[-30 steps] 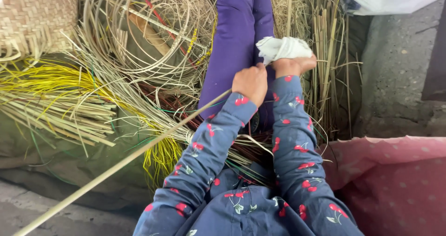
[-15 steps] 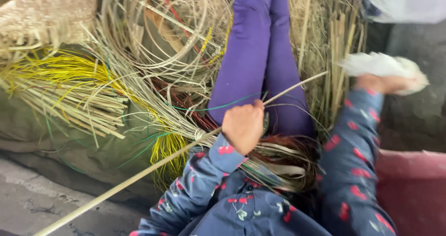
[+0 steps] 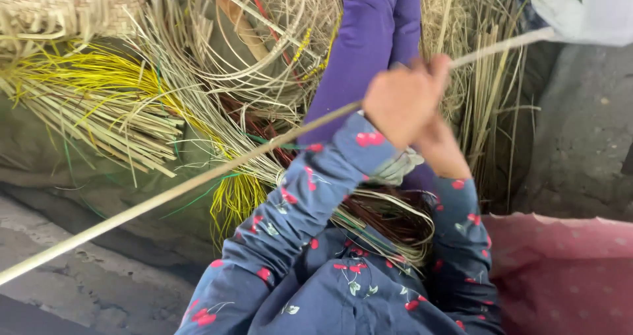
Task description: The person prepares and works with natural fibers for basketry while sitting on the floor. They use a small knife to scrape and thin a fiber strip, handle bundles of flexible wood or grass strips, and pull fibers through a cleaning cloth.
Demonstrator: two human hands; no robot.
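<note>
L hand (image 3: 403,101) is closing round a long pale cane strip (image 3: 198,177) running from the lower-left ground to upper right, w/ R hand (image 3: 443,152) tucked just behind, grip hidden so can't tell, prob. steadying it over purple-clad legs (image 3: 369,51).

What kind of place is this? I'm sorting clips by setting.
Probably a basket-weaving or cane-craft work spot on the ground. Coiled cane hoops, bundles of split strips and a woven mat lie about, and the left hand grips a long cane rod.
</note>
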